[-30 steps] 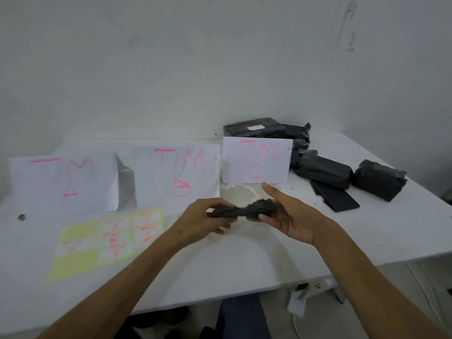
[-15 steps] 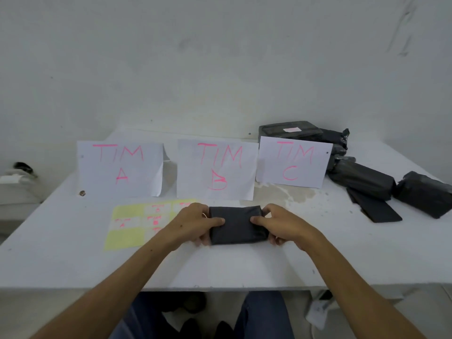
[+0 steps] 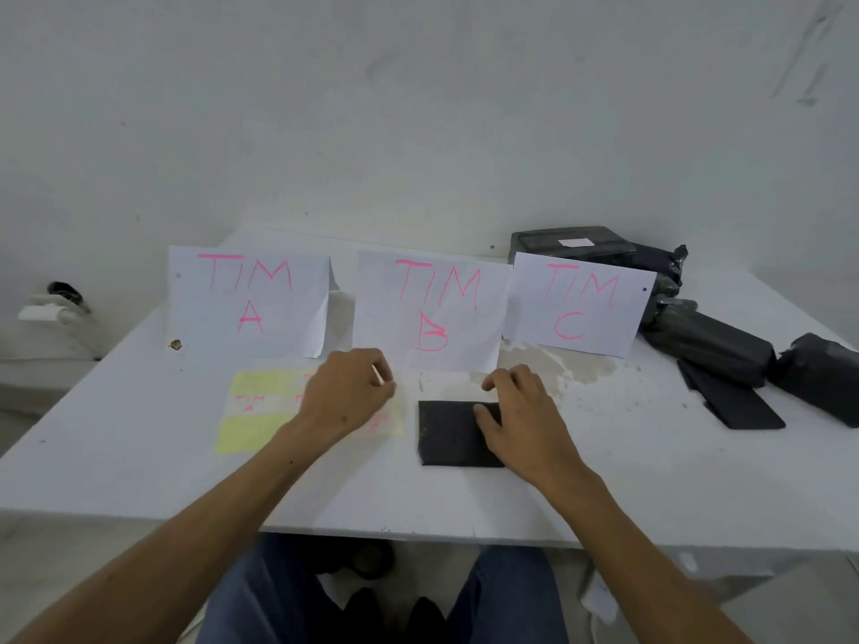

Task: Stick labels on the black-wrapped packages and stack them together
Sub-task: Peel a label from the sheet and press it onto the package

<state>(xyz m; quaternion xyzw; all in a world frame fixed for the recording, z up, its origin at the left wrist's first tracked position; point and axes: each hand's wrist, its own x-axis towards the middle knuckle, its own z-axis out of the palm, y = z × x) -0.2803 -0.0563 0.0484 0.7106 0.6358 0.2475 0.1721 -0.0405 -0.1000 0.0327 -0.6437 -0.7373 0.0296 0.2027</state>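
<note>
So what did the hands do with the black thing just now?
The flat black package went from being held up in both hands to lying on the table. The left hand let go and moved left onto the yellow label sheet. The right hand now rests flat on the package. The TIM A, B and C signs and the pile of black packages on the right stayed put.

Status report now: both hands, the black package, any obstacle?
Left hand over label sheet, pinching. Right hand flat on black package, which lies on table. No obstacle.
</note>
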